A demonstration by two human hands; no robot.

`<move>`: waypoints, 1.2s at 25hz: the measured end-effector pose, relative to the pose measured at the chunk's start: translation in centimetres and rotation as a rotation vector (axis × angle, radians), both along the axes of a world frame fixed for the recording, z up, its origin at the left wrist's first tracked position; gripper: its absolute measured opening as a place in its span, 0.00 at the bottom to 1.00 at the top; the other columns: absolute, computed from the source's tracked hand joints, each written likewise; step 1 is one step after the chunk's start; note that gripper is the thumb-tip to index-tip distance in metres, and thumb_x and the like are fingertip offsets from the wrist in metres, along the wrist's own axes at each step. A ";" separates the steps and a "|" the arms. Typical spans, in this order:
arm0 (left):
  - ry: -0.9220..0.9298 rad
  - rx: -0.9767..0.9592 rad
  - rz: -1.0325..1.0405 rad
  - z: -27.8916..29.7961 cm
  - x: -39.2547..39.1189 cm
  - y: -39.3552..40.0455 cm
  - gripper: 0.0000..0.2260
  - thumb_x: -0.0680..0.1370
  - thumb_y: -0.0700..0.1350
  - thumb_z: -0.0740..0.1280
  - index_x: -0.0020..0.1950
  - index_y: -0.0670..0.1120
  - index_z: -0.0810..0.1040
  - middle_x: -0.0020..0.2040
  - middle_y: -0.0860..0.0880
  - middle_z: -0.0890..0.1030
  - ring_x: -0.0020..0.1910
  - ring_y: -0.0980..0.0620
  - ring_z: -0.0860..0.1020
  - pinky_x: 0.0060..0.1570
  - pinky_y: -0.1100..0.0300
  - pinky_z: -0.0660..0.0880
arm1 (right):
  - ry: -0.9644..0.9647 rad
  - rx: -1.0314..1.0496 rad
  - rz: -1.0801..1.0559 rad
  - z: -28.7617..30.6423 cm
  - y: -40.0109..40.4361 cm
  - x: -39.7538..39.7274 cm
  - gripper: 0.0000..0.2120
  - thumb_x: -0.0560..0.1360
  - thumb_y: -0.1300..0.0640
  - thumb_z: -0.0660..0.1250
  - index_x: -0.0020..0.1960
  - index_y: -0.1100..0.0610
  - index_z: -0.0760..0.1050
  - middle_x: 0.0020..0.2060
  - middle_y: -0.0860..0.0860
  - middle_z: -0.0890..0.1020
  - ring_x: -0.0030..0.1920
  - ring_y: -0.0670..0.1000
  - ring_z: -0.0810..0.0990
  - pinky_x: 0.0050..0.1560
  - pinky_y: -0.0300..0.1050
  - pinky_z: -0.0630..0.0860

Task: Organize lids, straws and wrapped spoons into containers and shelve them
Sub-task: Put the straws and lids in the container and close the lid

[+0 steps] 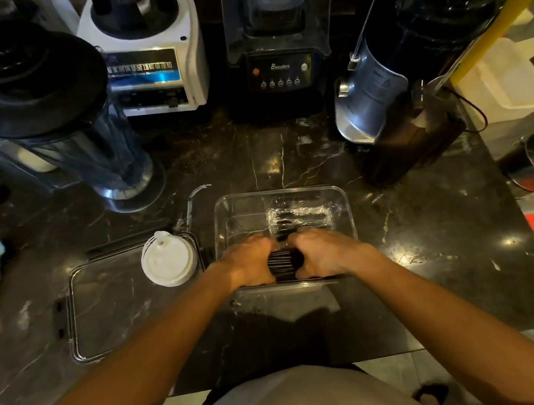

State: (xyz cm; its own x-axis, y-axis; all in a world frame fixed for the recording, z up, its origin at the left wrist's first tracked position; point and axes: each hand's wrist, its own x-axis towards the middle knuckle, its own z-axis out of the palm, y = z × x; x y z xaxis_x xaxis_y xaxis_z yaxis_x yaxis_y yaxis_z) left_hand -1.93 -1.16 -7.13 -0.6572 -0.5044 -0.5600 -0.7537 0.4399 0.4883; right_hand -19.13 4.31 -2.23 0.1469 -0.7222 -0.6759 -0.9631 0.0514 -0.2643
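Black straws (pixel 281 264) were bunched between both hands inside the clear tub (pixel 342 205), left hand (pixel 250 260) and right hand (pixel 321 251) each curled round an end. Wrapped spoons (pixel 301 219) lay just behind them. Reckon if either grip slackened the bundle could've fanned out, buried the spoons or rolled over the rim. White lids (pixel 168 260) sat on the other tub's cover (pixel 102 313).

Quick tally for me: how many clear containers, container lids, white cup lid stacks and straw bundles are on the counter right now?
Clear container: 1
Flat container lid: 1
White cup lid stack: 1
Black straw bundle, held between left hand and right hand: 1
Total: 4
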 end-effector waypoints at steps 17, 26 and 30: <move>0.040 -0.156 -0.061 0.7 -0.8 -0.5 0.27 0.75 0.52 0.76 0.71 0.50 0.74 0.68 0.49 0.75 0.70 0.48 0.71 0.70 0.49 0.68 | 0.141 -0.122 0.062 -0.5 0.6 -2.4 0.21 0.76 0.54 0.73 0.66 0.55 0.73 0.62 0.54 0.77 0.65 0.57 0.76 0.65 0.53 0.72; 0.100 -0.252 -0.051 1.9 0.3 -0.9 0.18 0.78 0.48 0.72 0.67 0.51 0.76 0.64 0.50 0.79 0.64 0.49 0.77 0.61 0.55 0.72 | 0.143 -0.168 0.059 1.5 -0.8 -1.8 0.10 0.79 0.53 0.70 0.59 0.53 0.76 0.54 0.52 0.80 0.58 0.55 0.80 0.61 0.52 0.74; 0.256 -0.218 0.074 5.7 2.0 -2.4 0.16 0.79 0.48 0.72 0.67 0.49 0.77 0.57 0.50 0.81 0.56 0.51 0.80 0.56 0.56 0.78 | 0.045 -0.278 -0.016 4.4 -3.2 0.1 0.04 0.79 0.52 0.70 0.50 0.51 0.75 0.46 0.48 0.81 0.51 0.53 0.82 0.52 0.50 0.77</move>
